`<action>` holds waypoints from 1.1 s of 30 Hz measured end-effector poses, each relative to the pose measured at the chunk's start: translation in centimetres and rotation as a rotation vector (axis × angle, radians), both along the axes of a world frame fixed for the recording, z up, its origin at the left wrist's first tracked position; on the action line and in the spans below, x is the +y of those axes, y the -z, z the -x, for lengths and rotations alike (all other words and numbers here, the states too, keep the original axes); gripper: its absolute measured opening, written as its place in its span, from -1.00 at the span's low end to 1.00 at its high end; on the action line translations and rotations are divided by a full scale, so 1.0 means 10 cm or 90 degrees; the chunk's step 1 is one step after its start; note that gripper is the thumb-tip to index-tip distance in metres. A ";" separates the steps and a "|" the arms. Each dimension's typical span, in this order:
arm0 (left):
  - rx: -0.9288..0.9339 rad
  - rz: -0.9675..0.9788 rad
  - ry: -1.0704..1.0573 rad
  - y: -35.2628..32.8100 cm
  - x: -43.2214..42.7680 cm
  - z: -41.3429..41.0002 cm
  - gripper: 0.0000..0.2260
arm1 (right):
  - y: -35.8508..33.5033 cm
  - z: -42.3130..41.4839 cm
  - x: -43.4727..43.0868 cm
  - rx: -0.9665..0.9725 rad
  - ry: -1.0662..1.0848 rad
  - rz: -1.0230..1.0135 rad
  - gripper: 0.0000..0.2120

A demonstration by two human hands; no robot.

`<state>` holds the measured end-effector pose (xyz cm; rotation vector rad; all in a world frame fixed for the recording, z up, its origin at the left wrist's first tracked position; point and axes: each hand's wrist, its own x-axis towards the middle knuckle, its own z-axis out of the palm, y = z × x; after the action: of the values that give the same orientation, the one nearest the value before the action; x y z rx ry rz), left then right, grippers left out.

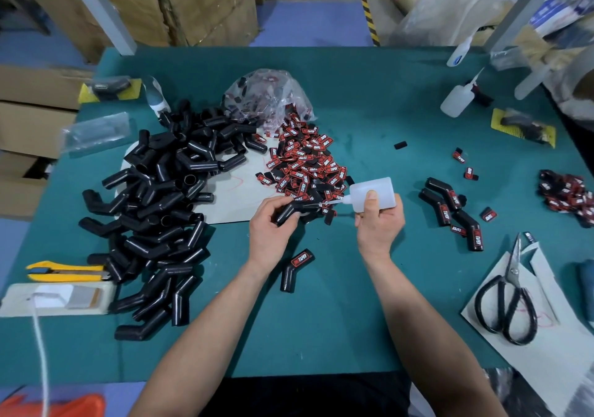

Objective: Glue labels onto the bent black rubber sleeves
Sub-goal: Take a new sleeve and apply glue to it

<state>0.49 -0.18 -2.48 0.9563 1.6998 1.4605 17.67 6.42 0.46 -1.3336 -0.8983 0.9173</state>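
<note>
My left hand [271, 223] grips a bent black rubber sleeve [294, 209] above the green table [353, 304]. My right hand [379, 220] holds a white glue bottle [374, 193] tipped left, its thin nozzle touching the sleeve's upper face. A heap of red-and-black labels [303, 162] lies just behind my hands. A big pile of bare black sleeves [160, 198] fills the left of the table. One labelled sleeve [294, 270] lies in front of my left hand, and three labelled sleeves [453, 209] lie to the right.
Black scissors [508, 301] lie on paper at the right front. A yellow cutter [64, 270] sits at the left edge. Another glue bottle [456, 98] stands at the back right. A clear bag [266, 95] of labels sits behind the heap; more labels [567, 196] lie far right.
</note>
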 end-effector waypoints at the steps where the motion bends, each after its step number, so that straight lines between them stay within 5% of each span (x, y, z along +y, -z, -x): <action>1: -0.002 0.000 -0.002 0.00 0.00 0.00 -0.66 | 0.01 -0.01 0.01 0.003 0.002 -0.001 -0.69; 33: -0.039 0.036 -0.032 -0.06 0.05 0.01 -0.66 | 0.10 0.07 0.08 0.028 0.009 -0.002 -0.70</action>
<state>0.38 0.34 -1.85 0.8358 1.7228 1.4522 17.00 7.19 -0.52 -1.3095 -0.8553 0.9310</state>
